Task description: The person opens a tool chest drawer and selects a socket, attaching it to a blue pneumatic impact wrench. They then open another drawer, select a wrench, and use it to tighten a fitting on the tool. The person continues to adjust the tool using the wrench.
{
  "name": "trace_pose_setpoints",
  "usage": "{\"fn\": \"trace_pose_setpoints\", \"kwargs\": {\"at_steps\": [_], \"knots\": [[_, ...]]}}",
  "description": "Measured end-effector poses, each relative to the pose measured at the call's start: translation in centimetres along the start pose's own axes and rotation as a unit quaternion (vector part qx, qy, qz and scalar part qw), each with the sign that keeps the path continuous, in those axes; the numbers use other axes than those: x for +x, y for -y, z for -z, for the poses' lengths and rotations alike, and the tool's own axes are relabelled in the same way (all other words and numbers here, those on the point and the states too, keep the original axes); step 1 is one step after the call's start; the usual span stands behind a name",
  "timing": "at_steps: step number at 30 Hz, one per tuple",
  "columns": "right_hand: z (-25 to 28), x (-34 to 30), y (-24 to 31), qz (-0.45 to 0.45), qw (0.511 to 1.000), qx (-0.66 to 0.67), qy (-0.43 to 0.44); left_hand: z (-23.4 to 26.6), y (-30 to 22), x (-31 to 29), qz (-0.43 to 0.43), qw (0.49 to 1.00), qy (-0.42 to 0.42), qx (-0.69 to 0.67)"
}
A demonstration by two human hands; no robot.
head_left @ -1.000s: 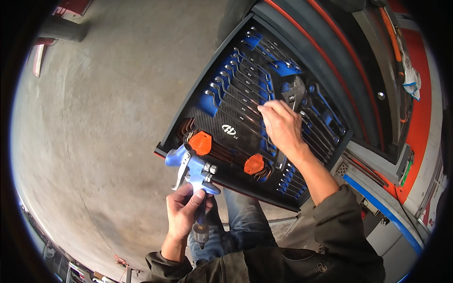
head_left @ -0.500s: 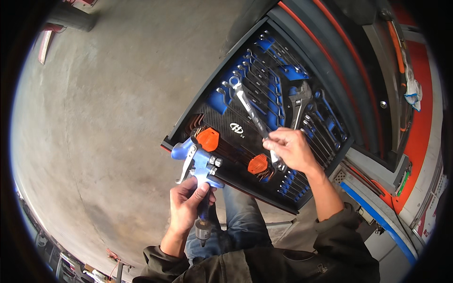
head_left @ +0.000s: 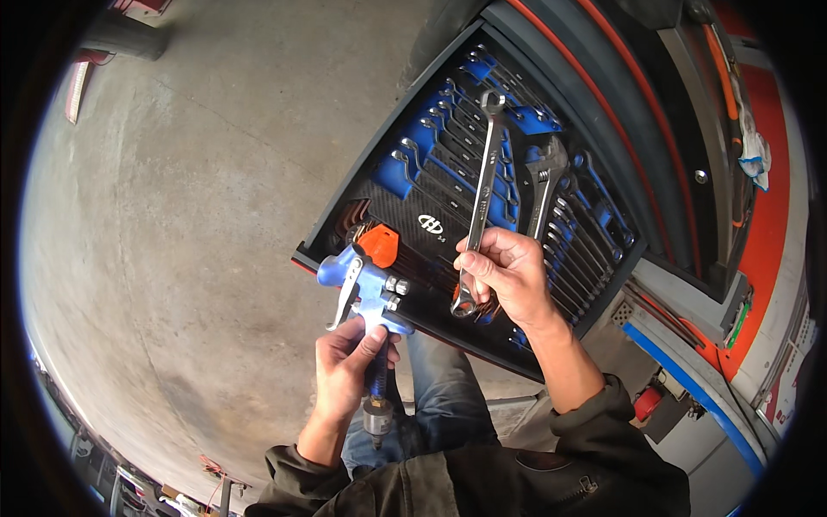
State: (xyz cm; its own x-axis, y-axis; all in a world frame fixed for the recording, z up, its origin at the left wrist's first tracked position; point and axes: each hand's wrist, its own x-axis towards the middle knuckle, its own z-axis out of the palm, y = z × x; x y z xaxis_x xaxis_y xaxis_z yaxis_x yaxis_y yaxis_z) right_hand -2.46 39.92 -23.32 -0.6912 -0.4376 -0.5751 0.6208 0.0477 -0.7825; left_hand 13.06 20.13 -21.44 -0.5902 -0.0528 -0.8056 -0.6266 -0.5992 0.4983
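My left hand (head_left: 351, 355) is closed round the handle of a blue spray gun (head_left: 369, 291), whose metal trigger faces left. A cylindrical metal fitting (head_left: 376, 417) hangs from the bottom of its handle. Over the open drawer, my right hand (head_left: 508, 271) grips a long chrome combination wrench (head_left: 485, 177) near its lower end. The wrench stands nearly upright in the view, tilted slightly right at its top. Below it, several wrenches (head_left: 448, 142) lie in blue-and-black inlays. An adjustable wrench (head_left: 543, 177) rests right of the held one. Orange hex key holders (head_left: 379, 246) sit near the drawer's front left.
The drawer (head_left: 345, 191) belongs to a dark tool cabinet (head_left: 594, 77) with red-trimmed drawer fronts. At right, a blue-edged surface (head_left: 689, 383) stands beside the cabinet. Orange-handled tools and a cloth (head_left: 755, 159) hang at far right. Grey concrete floor (head_left: 198, 189) spreads left.
My right hand has shifted slightly left and turned the wrench from leaning left to nearly upright. The spray gun stays in my left hand, almost unmoved.
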Motion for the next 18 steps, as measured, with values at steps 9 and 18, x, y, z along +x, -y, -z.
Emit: {"fn": "trace_pose_setpoints", "kwargs": {"at_steps": [9,18], "knots": [[-0.8,-1.4,1.2,0.000,0.996,0.086,0.031,-0.1,0.1,-0.3,-0.007,0.999,0.036,0.001],[0.2,-2.2,-0.2,0.057,0.988,0.111,0.092,0.1,-0.3,-0.6,0.020,0.998,0.058,-0.014]]}}
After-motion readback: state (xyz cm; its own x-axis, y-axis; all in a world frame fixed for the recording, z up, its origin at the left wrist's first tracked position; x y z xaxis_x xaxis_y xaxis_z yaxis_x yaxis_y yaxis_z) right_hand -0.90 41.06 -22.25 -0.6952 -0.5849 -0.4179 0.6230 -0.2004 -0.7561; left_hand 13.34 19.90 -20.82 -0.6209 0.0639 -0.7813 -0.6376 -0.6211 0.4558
